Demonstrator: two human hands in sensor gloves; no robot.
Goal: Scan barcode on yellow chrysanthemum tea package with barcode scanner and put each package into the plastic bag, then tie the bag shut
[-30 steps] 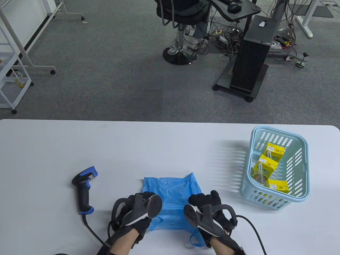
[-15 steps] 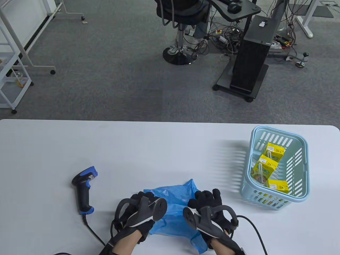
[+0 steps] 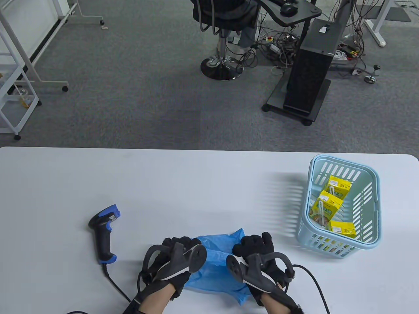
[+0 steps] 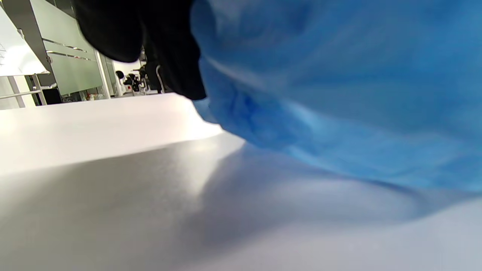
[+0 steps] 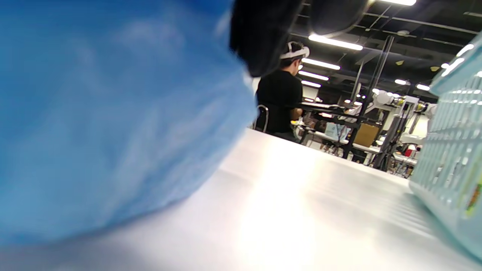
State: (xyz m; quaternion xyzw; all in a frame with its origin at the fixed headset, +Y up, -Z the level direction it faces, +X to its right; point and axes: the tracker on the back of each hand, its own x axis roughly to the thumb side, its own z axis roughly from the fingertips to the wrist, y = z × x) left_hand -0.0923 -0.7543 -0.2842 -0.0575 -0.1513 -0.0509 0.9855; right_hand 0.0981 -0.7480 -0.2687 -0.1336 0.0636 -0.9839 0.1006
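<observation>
I have my left hand [image 3: 173,261] and right hand [image 3: 258,261] pinching the crumpled blue plastic bag [image 3: 217,261], fingers clamped on its film, probably to open its mouth for packing.

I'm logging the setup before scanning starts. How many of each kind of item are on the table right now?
Yellow tea packages: 3, in the basket
Light blue basket: 1
Blue plastic bag: 1, gripped by both hands
Barcode scanner: 1
Total: 6
</observation>
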